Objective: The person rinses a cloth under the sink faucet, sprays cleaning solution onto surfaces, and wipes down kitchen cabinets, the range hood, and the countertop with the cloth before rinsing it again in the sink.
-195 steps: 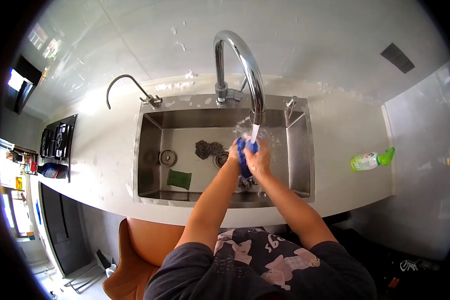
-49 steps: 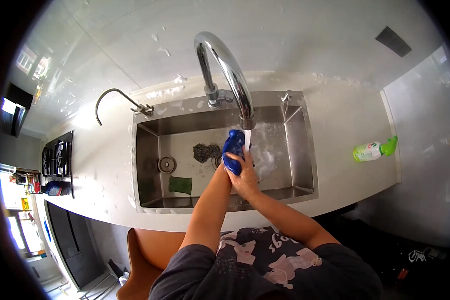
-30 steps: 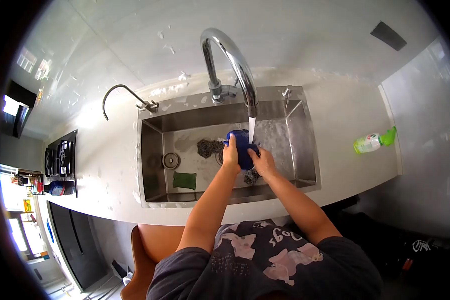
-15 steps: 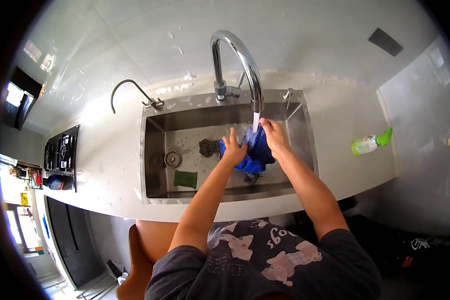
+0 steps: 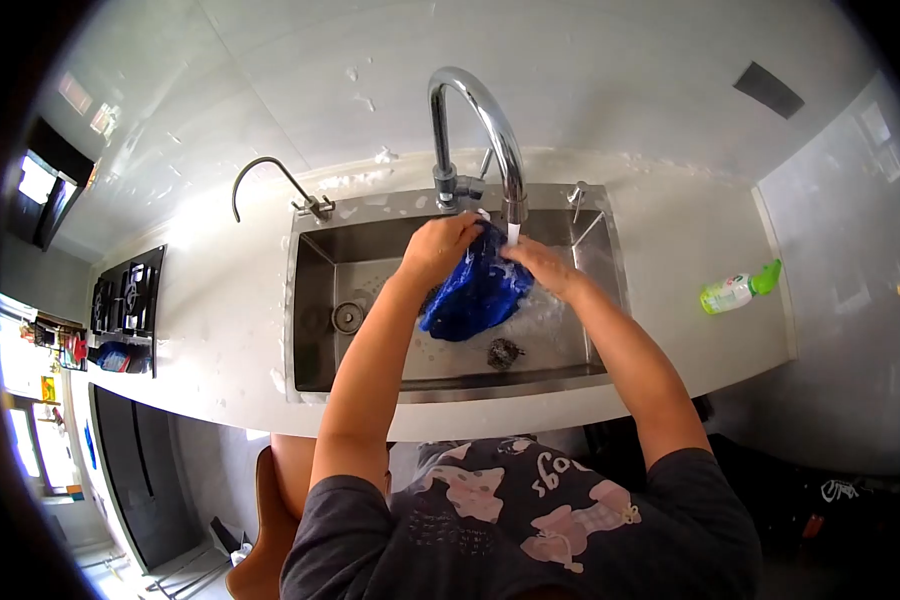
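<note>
A wet, crumpled blue cloth (image 5: 478, 290) hangs spread out above the sink (image 5: 315, 375), beneath the running faucet (image 5: 510, 165). My left hand (image 5: 442, 247) has its fingers closed on the cloth's upper left edge. On the other side, my right hand (image 5: 542, 264) grips the upper right part, its fingertips beside the water stream (image 5: 513, 233). Below the cloth, a dark wire scrubber (image 5: 503, 352) lies on the sink floor. A second dark scrubber is mostly covered by the cloth and my left arm.
The round drain (image 5: 347, 318) is at the sink's left. A thin second tap (image 5: 275, 172) stands behind the left rim. On the right counter lies a green-capped bottle (image 5: 727, 294); a gas stove (image 5: 130, 300) sits far left.
My left hand moved up and left from the cloth's side to its top edge. The cloth now spreads lower and farther left. The green pad seen earlier is hidden behind my left arm.
</note>
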`<state>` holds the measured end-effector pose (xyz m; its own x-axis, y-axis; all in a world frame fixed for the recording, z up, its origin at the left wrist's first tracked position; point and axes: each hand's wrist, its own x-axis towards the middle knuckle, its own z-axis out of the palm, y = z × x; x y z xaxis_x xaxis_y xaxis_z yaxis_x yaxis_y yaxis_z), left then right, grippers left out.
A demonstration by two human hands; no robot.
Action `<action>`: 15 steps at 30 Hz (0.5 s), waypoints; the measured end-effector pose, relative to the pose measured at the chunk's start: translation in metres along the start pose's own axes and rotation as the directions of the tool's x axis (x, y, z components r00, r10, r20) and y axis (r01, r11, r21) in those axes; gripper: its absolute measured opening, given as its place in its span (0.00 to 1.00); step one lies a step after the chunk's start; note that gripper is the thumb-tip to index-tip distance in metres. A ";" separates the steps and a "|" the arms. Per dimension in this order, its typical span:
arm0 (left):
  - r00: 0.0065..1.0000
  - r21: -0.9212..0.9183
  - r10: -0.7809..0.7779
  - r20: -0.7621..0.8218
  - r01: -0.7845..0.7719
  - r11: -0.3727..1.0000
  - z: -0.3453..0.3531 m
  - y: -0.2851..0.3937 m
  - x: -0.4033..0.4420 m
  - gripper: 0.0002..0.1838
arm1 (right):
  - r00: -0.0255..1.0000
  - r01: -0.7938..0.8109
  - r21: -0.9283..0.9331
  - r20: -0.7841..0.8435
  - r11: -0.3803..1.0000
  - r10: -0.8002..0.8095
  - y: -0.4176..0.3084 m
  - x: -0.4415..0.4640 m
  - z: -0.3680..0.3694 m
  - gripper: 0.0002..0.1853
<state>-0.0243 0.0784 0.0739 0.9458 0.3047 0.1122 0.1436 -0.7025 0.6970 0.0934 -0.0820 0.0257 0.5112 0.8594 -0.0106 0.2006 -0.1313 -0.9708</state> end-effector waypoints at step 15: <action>0.950 -0.267 -0.305 -0.068 0.277 0.923 0.153 -0.065 -0.050 0.19 | 0.898 -0.297 0.807 0.055 0.510 0.437 -0.002 0.005 -0.004 0.09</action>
<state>-0.0362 0.0104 -0.0858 0.8350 0.5472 -0.0576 0.3168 -0.3926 0.8634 0.0988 -0.0798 0.0287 0.5011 0.7414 -0.4464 -0.7240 0.0765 -0.6856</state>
